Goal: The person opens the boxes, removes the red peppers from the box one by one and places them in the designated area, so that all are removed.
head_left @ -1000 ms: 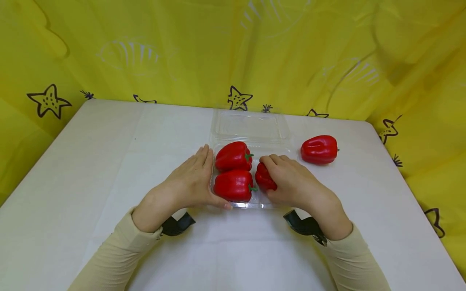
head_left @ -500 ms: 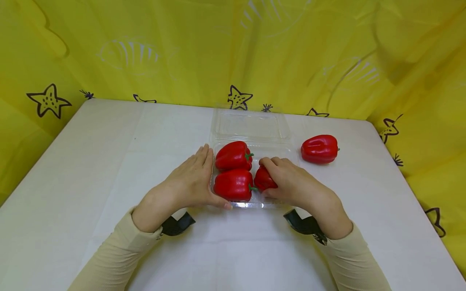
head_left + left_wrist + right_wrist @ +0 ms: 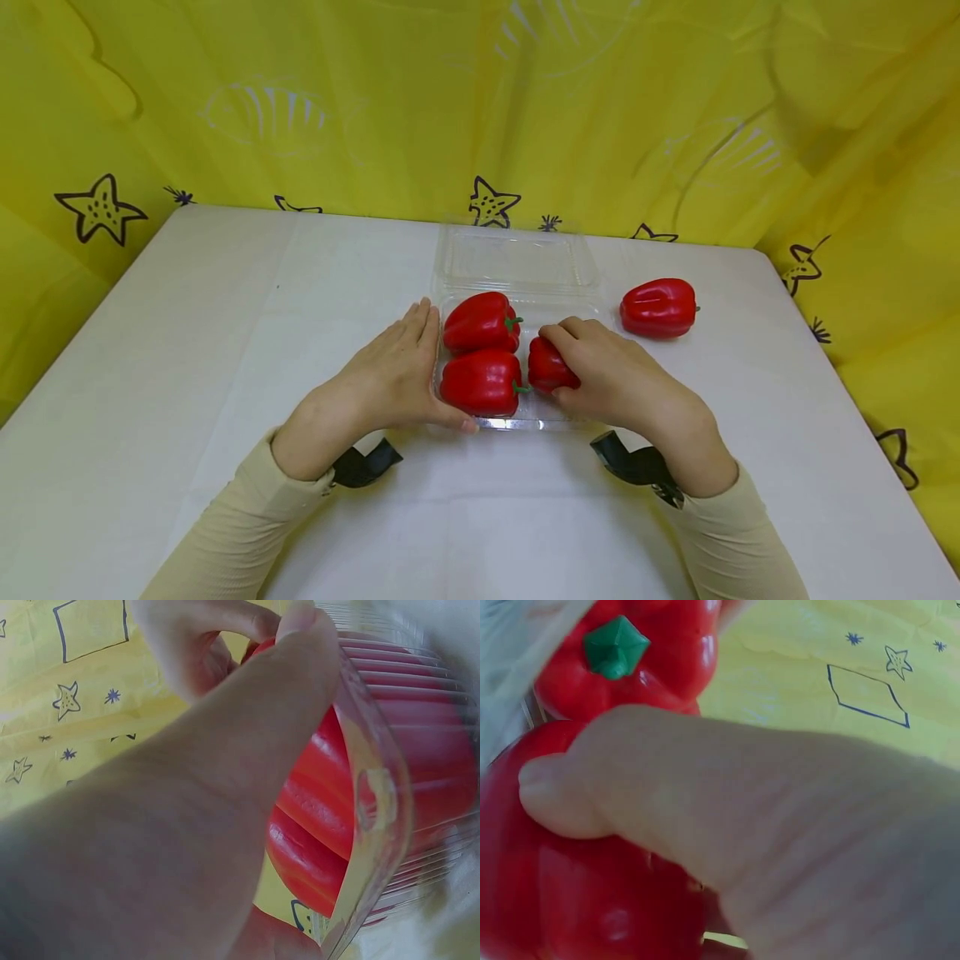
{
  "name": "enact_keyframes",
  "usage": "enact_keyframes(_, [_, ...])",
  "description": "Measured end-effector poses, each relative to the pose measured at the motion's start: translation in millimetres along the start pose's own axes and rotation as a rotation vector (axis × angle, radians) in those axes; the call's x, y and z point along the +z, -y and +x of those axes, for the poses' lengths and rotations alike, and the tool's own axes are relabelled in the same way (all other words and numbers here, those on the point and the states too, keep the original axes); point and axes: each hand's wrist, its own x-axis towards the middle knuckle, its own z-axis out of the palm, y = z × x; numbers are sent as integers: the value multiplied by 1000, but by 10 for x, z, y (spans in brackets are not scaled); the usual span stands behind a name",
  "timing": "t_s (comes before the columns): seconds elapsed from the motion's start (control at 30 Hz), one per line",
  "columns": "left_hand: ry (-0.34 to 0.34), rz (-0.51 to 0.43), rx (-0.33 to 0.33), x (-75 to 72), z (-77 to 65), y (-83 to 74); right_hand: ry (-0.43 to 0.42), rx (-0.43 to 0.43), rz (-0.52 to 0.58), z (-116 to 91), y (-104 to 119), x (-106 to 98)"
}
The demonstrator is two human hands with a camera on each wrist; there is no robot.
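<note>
A clear plastic clamshell container [image 3: 525, 422] lies opened on the table, its lid [image 3: 517, 258] folded back toward the curtain. Two red bell peppers [image 3: 482, 382] with green stems sit side by side in its left half. The right hand [image 3: 611, 367] grips another red bell pepper [image 3: 549, 367] in the right half; in the right wrist view its thumb presses on the held pepper [image 3: 592, 892]. Along the container's left side rests the left hand [image 3: 393, 375], fingers straight, its thumb at the front rim. The left wrist view shows that thumb by the container's rim [image 3: 390, 802].
One more red bell pepper [image 3: 658, 308] lies on the white tablecloth [image 3: 225, 350] to the right of the container. A yellow curtain [image 3: 405, 108] with sea-creature drawings stands behind and at both sides of the table.
The right hand and its pepper shifted slightly toward the front, then slightly right and back. The left hand and the other peppers stay where they were.
</note>
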Motion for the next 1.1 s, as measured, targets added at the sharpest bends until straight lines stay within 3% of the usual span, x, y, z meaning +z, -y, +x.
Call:
enact_keyframes(0.37, [-8, 4, 4, 4, -2, -3, -124, -43, 69, -73, -85, -131])
enact_keyframes(0.73, [-13, 6, 2, 8, -7, 4, -164, 1, 80, -150, -176, -246])
enact_keyframes(1.1, [-22, 1, 14, 15, -10, 3, -296, 38, 40, -234, -327, -350])
